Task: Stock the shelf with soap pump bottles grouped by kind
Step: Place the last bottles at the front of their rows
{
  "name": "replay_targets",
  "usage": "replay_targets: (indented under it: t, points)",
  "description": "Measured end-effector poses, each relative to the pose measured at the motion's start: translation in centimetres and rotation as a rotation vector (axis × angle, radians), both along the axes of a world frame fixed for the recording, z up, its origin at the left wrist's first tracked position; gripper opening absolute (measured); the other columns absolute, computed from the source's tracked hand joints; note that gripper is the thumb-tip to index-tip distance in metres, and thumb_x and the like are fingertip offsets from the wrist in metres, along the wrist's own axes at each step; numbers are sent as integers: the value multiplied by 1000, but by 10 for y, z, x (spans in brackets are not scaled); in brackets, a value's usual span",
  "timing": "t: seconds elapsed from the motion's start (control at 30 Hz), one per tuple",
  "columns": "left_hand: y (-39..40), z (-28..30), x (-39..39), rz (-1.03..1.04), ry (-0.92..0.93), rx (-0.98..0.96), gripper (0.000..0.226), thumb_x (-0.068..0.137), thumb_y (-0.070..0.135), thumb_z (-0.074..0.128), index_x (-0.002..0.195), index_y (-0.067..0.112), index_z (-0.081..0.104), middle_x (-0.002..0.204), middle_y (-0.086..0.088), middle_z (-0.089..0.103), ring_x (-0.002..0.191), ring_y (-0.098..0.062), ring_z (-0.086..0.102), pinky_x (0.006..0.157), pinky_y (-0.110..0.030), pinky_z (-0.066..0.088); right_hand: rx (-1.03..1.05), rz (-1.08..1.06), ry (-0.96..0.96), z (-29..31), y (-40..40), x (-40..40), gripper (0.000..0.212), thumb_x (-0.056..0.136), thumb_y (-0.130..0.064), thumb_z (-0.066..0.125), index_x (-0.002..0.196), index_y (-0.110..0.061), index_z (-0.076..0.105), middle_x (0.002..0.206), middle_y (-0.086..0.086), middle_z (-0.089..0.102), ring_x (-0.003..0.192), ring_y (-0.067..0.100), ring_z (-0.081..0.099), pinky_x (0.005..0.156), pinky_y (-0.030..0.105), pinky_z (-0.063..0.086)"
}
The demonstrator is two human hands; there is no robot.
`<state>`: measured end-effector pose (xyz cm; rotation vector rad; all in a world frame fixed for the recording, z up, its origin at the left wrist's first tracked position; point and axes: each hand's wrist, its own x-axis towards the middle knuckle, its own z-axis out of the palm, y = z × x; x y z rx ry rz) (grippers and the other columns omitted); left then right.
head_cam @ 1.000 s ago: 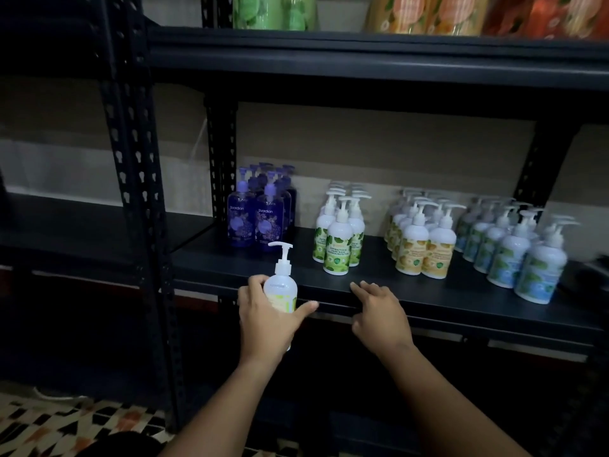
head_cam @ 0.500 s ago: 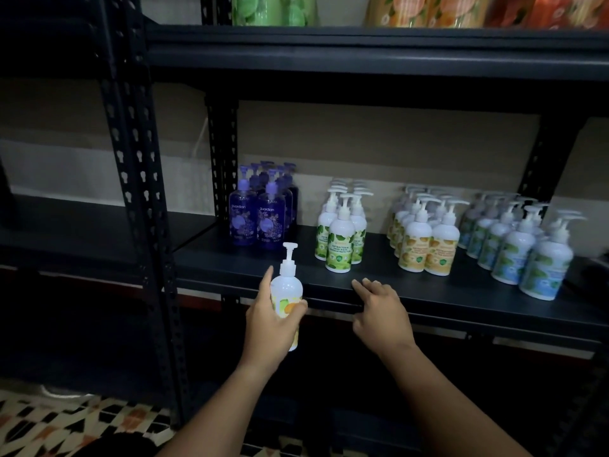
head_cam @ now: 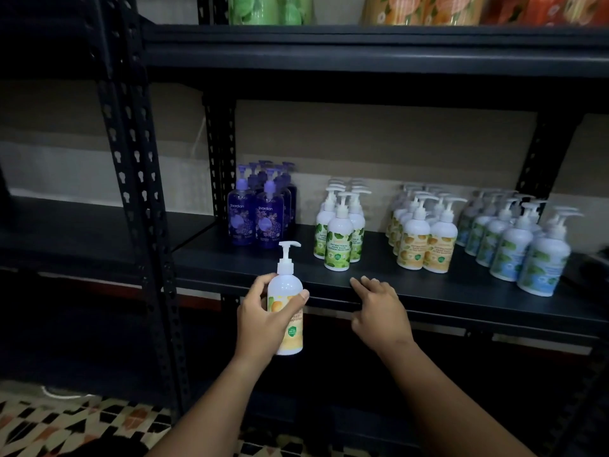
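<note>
Left hand (head_cam: 263, 319) gripped a white pump bottle (head_cam: 286, 305) w/ orange label round its body, fingers + thumb curled on it, upright, just in front of the shelf (head_cam: 428, 291) edge, below board level. Right hand (head_cam: 379, 311) rested on the shelf lip, fingers straight, holding nothing. Bottle looked rigid plastic, prob full so fairly heavy, smooth + a bit slippery; best held mid-body, not by the pump head (head_cam: 289, 250). Matching orange-label group (head_cam: 425, 235) stood further right, btw green (head_cam: 339, 235) + blue (head_cam: 514, 242) groups.
</note>
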<state>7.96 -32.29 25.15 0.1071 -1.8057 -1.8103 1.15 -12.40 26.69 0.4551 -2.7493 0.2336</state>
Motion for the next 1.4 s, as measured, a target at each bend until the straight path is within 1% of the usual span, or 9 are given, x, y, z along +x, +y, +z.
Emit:
replay_targets:
  t: [0.13,0.3,0.47,0.7,0.8,0.9,1.17,1.27,1.4]
  points:
    - [-3,1,-2,-112,9,6,40,85,13,82,118,29,68,99,0,78,91,-20,76,80,-39,62,-2,-4,-7,0,0,0,71,89,-23,57,156,-18,35,157,6,40,142,27,37,122,34,24]
    - [-2,3,-3,-94,12,-69,39,79,34,68,117,35,63,93,4,74,86,-17,72,78,-37,58,10,-2,-14,-2,0,-1,72,88,-25,56,157,-19,33,158,5,38,142,26,35,122,34,22]
    - [1,6,-1,-31,52,-202,41,79,31,88,109,32,60,87,8,70,79,-11,68,72,-23,56,11,5,-7,-2,0,-1,72,88,-25,58,156,-18,34,156,5,40,141,26,36,122,34,23]
    - [9,13,-15,-79,63,-195,39,82,38,82,112,38,58,96,6,74,88,-18,73,85,-45,60,-7,65,-92,5,11,-3,77,89,-22,59,159,-25,26,165,-2,27,151,19,22,123,27,19]
    - [18,20,-20,-103,77,-248,39,84,34,82,111,38,56,91,10,71,86,-13,69,82,-39,58,3,121,-151,15,27,-4,78,89,-19,61,159,-27,28,165,-7,27,152,13,21,123,26,17]
    - [31,30,-27,-155,83,-275,41,82,29,85,109,36,55,93,11,71,85,-9,68,77,-31,54,-1,70,-154,22,51,-2,70,90,-20,59,155,-29,36,161,-9,34,149,13,28,116,29,34]
    - [93,56,-62,-388,53,-253,66,63,40,82,121,37,50,106,-2,69,92,-22,69,90,-46,56,-21,-161,-167,32,135,-1,59,89,-19,57,147,-28,48,148,-7,48,138,16,41,100,37,50]
    - [122,68,-72,-556,13,-215,63,67,31,79,121,38,47,106,-4,68,91,-19,68,91,-44,56,-61,-241,-212,32,160,-2,66,88,-14,57,151,-32,44,156,-7,41,144,17,35,109,39,45]
    - [158,73,-96,-642,8,-219,65,66,44,85,121,43,50,128,-8,61,114,-22,67,103,-51,53,-41,-266,-298,34,175,-11,76,91,-9,56,157,-36,29,166,-3,25,154,20,19,127,42,13]
